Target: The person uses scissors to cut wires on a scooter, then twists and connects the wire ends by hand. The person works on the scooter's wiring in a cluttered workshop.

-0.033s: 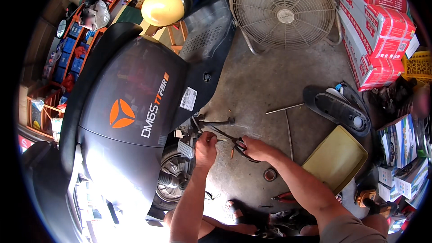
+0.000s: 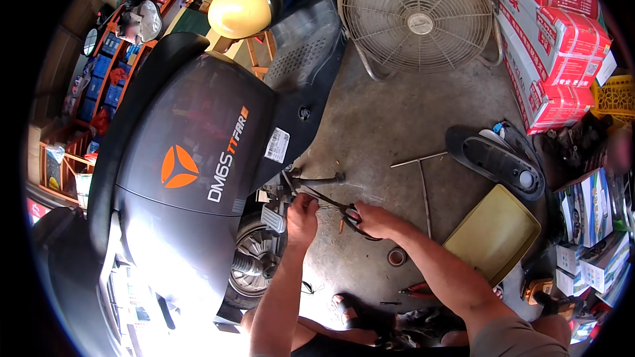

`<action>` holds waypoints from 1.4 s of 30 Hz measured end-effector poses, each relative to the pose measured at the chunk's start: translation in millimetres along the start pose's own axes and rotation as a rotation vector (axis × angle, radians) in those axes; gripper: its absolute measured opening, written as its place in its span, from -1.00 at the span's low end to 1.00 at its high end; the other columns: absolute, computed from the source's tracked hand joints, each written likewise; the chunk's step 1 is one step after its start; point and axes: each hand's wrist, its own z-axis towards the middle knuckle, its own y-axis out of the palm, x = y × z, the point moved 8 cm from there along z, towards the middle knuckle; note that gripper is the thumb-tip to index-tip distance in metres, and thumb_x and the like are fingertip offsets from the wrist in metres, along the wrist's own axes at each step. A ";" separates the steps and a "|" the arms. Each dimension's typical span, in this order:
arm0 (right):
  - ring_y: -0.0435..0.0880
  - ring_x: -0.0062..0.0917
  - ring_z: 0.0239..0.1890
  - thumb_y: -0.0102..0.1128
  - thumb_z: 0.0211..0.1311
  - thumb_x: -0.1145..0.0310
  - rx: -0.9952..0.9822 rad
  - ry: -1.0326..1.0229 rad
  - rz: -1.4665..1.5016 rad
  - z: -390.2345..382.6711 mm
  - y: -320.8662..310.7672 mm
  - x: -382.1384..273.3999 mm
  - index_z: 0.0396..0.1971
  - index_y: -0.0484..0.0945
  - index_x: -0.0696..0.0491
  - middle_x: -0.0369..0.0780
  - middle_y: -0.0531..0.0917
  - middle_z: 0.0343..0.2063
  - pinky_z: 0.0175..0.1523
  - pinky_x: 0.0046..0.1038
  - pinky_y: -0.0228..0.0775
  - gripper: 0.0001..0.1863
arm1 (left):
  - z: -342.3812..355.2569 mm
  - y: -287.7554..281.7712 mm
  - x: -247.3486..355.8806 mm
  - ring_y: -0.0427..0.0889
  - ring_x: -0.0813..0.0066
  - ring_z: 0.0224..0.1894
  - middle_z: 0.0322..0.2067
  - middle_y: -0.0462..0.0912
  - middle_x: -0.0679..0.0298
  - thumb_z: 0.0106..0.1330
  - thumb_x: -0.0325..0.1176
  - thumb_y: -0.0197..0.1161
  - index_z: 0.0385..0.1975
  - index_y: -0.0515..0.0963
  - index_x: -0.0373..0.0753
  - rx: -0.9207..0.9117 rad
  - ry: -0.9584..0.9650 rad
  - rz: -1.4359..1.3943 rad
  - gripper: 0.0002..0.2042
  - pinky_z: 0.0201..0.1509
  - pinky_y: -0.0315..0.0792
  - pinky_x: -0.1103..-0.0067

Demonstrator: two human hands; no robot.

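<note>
My left hand [image 2: 302, 219] is closed in a pinch beside the scooter's footrest [image 2: 273, 219], on thin wires whose ends stick out toward the right. Just across from it, my right hand [image 2: 377, 220] grips black-handled scissors [image 2: 351, 215], their looped handles around my fingers and the front pointing left toward the wires. A dark cable [image 2: 316, 194] runs from the scooter down to the same spot, and where it ends is hidden. The grey scooter [image 2: 185, 132] stands at the left, its rear wheel [image 2: 254, 248] near my left forearm.
A large floor fan [image 2: 419, 24] stands at the far side, with red and white boxes [image 2: 562, 46] stacked right of it. On the floor lie a T-shaped metal rod [image 2: 424, 192], a black cover [image 2: 493, 158], a yellowish tray [image 2: 496, 231], a small round can [image 2: 397, 256] and red-handled pliers [image 2: 418, 289].
My right hand and the scissors have shifted very slightly, and the handle loops sit a little differently. My left hand and the scooter look the same.
</note>
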 end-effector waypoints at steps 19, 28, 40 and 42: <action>0.57 -0.10 -0.35 0.27 0.01 0.41 0.167 -0.172 -0.030 3.8 2.2 -4.0 -0.43 0.37 0.09 -0.05 0.53 -0.49 -0.28 -0.19 0.35 -0.78 | 8.0 6.9 -39.0 0.58 0.47 -0.41 -0.47 0.66 0.19 0.20 -0.47 0.15 -0.39 0.52 -0.39 -0.061 -0.132 -0.196 -0.90 -0.22 0.43 0.52; 0.63 -0.19 -0.30 0.30 0.03 0.32 0.014 -0.131 0.092 12.3 9.3 4.5 -0.34 0.54 0.19 -0.03 0.63 -0.43 -0.20 -0.25 0.39 -0.73 | 10.5 8.7 -38.5 0.55 0.54 -0.43 -0.50 0.63 0.25 0.23 -0.47 0.16 -0.41 0.51 -0.36 -0.118 -0.142 -0.173 -0.91 -0.24 0.41 0.58; 0.49 -0.55 -0.56 0.29 -0.06 0.41 -0.119 -0.045 0.434 12.7 -0.7 21.2 -0.40 0.50 0.13 -0.28 0.52 -0.60 -0.45 -0.46 0.26 -0.79 | 10.9 14.4 -23.8 0.56 0.56 -0.40 -0.47 0.62 0.28 0.24 -0.52 0.16 -0.35 0.52 -0.37 -0.210 -0.034 -0.026 -0.94 -0.23 0.43 0.60; 0.36 -0.72 -0.68 0.23 -0.06 0.43 -0.130 0.024 0.603 13.1 -6.2 25.7 -0.36 0.46 0.12 -0.36 0.44 -0.65 -0.61 -0.59 0.13 -0.77 | 8.9 9.7 -28.1 0.56 0.57 -0.40 -0.47 0.62 0.28 0.25 -0.53 0.15 -0.34 0.52 -0.36 -0.180 -0.063 -0.075 -0.94 -0.22 0.43 0.60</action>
